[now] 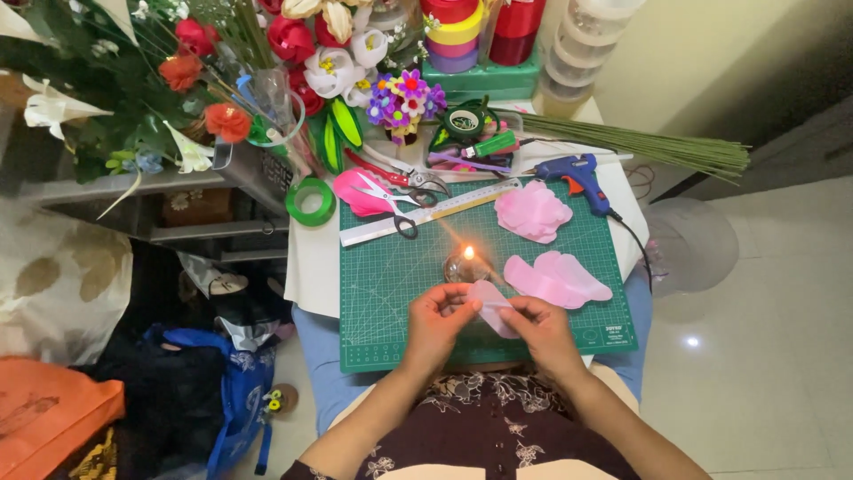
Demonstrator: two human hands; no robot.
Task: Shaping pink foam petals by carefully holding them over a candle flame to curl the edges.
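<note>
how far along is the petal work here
Done: a heap of shaped pink petals and flat cut ones lie on the green cutting mat. In hand: left hand and right hand hold one pink petal by the lit candle. Left: green stem wires and glue gun lie untouched.

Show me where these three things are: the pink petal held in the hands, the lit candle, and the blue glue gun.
pink petal (494,313), head view, on its middle between the two hands.
lit candle (466,264), head view, on its glass body under the flame.
blue glue gun (576,172), head view, on its blue body.
</note>
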